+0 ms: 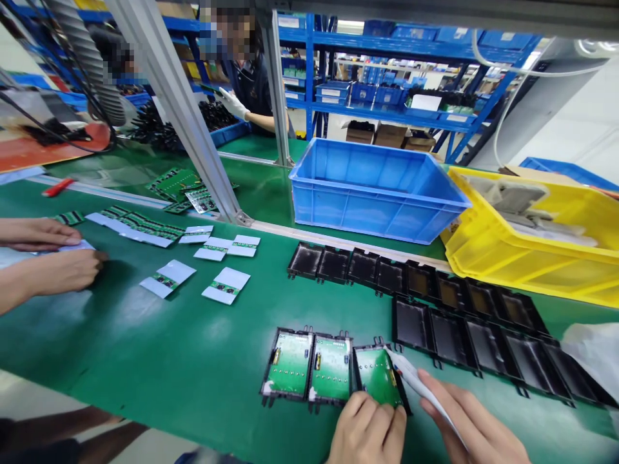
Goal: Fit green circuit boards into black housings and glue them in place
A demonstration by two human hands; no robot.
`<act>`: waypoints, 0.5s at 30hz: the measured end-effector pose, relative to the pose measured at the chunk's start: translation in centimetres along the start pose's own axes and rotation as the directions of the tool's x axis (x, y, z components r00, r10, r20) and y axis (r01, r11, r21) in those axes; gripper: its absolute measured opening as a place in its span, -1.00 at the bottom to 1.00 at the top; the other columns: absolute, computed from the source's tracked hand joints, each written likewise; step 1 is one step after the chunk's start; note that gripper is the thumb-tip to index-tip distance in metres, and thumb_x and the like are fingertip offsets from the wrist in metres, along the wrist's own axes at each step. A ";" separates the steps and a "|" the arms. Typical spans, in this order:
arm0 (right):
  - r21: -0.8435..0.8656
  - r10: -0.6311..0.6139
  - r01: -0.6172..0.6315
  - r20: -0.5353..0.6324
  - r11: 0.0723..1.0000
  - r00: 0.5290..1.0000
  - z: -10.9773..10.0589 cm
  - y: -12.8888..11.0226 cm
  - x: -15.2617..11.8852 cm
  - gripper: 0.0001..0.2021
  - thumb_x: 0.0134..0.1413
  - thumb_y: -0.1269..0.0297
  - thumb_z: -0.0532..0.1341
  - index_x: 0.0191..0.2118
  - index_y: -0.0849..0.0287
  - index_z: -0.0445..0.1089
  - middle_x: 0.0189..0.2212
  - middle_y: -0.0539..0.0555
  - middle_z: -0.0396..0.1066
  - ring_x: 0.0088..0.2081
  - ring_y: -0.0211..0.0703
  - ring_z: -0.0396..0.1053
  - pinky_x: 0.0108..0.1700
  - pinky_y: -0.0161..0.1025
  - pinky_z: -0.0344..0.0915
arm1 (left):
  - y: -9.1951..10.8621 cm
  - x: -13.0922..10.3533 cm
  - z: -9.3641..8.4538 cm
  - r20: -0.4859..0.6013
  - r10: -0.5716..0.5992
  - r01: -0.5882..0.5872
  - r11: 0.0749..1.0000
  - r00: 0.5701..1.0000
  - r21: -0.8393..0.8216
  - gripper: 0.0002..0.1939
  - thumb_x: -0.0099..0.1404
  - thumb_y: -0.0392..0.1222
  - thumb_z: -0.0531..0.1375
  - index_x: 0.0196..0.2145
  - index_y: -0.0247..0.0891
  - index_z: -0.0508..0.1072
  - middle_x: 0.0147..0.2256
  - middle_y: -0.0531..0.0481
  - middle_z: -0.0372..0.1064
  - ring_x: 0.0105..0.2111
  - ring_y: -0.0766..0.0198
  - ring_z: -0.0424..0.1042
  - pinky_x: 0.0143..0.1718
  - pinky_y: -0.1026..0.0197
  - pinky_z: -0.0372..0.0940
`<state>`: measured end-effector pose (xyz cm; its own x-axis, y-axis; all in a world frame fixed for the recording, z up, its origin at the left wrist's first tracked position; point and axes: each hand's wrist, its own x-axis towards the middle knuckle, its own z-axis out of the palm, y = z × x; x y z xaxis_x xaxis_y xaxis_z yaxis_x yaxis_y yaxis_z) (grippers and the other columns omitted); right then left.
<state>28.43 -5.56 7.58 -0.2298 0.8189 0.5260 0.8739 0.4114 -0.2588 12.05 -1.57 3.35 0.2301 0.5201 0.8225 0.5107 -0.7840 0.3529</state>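
Note:
My left hand [370, 425] grips the lower edge of a green circuit board [380, 374], which lies at a tilt in a black plastic case [405, 398]. In my right hand [471, 419] is a slim white squeeze tube [420, 383], its narrow tip touching or just above the board's upper right corner. Two black cases with boards seated in them, a left one [289, 364] and a middle one [331, 367], lie alongside to the left. White patches show at their lower left corners. My fingers hide the lower edge of the held board.
Rows of black case shells [449, 328] lie to the right. Behind stand a blue bin [377, 206] and a yellow bin [527, 261] with wrapped items. Small boards on pale pieces [226, 285] lie left, near another person's hands [62, 267]. A metal post [178, 116] rises behind.

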 end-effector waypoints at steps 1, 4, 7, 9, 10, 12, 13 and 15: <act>-0.006 -0.015 0.015 0.013 1.000 1.000 0.0 0.1 0.0 -0.50 0.35 0.43 0.11 0.35 0.11 0.15 -0.10 0.14 0.48 -0.13 -0.22 0.51 -0.10 -0.43 0.43 | 0.0 0.0 0.0 0.001 -0.005 0.005 1.000 1.000 0.005 -0.75 0.35 -0.47 0.09 -0.40 -0.36 0.52 -0.55 0.03 0.41 -0.60 0.34 0.28 -0.51 0.21 0.23; -0.030 -0.045 0.046 0.052 0.998 0.998 -0.2 0.6 -0.2 -0.52 0.37 0.42 0.08 0.35 0.18 0.14 -0.09 0.17 0.47 -0.11 -0.22 0.51 -0.01 -0.42 0.42 | 0.1 0.0 0.0 -0.003 0.004 -0.004 1.000 1.000 0.020 -0.74 0.36 -0.47 0.07 -0.39 -0.35 0.52 -0.55 0.03 0.41 -0.60 0.34 0.28 -0.50 0.21 0.24; -0.074 -0.115 0.121 0.087 0.990 0.990 -0.5 1.1 -0.2 -0.52 0.34 0.44 0.10 0.33 0.27 0.17 -0.09 0.21 0.47 -0.11 -0.21 0.51 0.02 -0.43 0.40 | 0.1 -0.1 0.1 0.005 0.005 -0.006 1.000 1.000 0.029 -0.74 0.36 -0.47 0.08 -0.38 -0.35 0.52 -0.54 0.03 0.41 -0.59 0.33 0.28 -0.49 0.21 0.24; -0.082 -0.169 0.177 0.096 0.981 0.981 -0.8 1.4 -0.2 -0.50 0.31 0.46 0.11 0.33 0.33 0.16 -0.10 0.23 0.48 -0.12 -0.19 0.52 0.00 -0.43 0.42 | 0.1 -0.1 0.1 0.013 0.003 -0.003 1.000 1.000 0.028 -0.75 0.34 -0.48 0.09 -0.38 -0.35 0.52 -0.55 0.04 0.41 -0.60 0.33 0.27 -0.50 0.21 0.22; -0.079 -0.184 0.192 0.098 0.978 0.978 -0.9 1.5 -0.1 -0.49 0.31 0.47 0.11 0.33 0.35 0.15 -0.11 0.25 0.48 -0.11 -0.18 0.52 -0.01 -0.42 0.43 | 0.1 -0.1 0.1 0.015 0.002 -0.002 1.000 1.000 0.028 -0.76 0.34 -0.48 0.09 -0.38 -0.36 0.53 -0.55 0.04 0.40 -0.60 0.33 0.26 -0.50 0.20 0.22; -0.071 -0.200 0.208 0.108 0.976 0.974 -1.0 1.6 -0.1 -0.48 0.30 0.48 0.10 0.34 0.40 0.13 -0.11 0.29 0.48 -0.11 -0.14 0.52 -0.02 -0.39 0.44 | 0.1 -0.2 0.1 0.012 0.004 -0.005 0.999 1.000 0.035 -0.77 0.33 -0.47 0.10 -0.39 -0.36 0.52 -0.55 0.03 0.40 -0.59 0.32 0.26 -0.51 0.20 0.21; -0.073 -0.208 0.217 0.113 0.974 0.972 -1.0 1.6 0.0 -0.48 0.31 0.47 0.11 0.34 0.41 0.12 -0.11 0.30 0.48 -0.11 -0.14 0.52 -0.02 -0.38 0.44 | 0.1 -0.2 0.1 0.009 0.006 -0.006 0.999 1.000 0.039 -0.77 0.33 -0.47 0.10 -0.39 -0.37 0.52 -0.55 0.03 0.40 -0.59 0.32 0.26 -0.51 0.20 0.20; -0.081 -0.213 0.223 0.117 0.972 0.970 -1.1 1.5 0.0 -0.49 0.31 0.46 0.11 0.34 0.41 0.13 -0.12 0.31 0.47 -0.12 -0.14 0.53 -0.03 -0.39 0.44 | 0.2 -0.2 0.1 -0.004 0.005 -0.005 0.999 1.000 0.042 -0.77 0.32 -0.48 0.10 -0.40 -0.37 0.52 -0.55 0.02 0.40 -0.59 0.32 0.25 -0.51 0.20 0.19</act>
<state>30.21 -5.32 8.07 -0.4589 0.7537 0.4705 0.8325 0.5498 -0.0687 12.22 -1.74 3.22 0.2294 0.5146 0.8262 0.5440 -0.7717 0.3296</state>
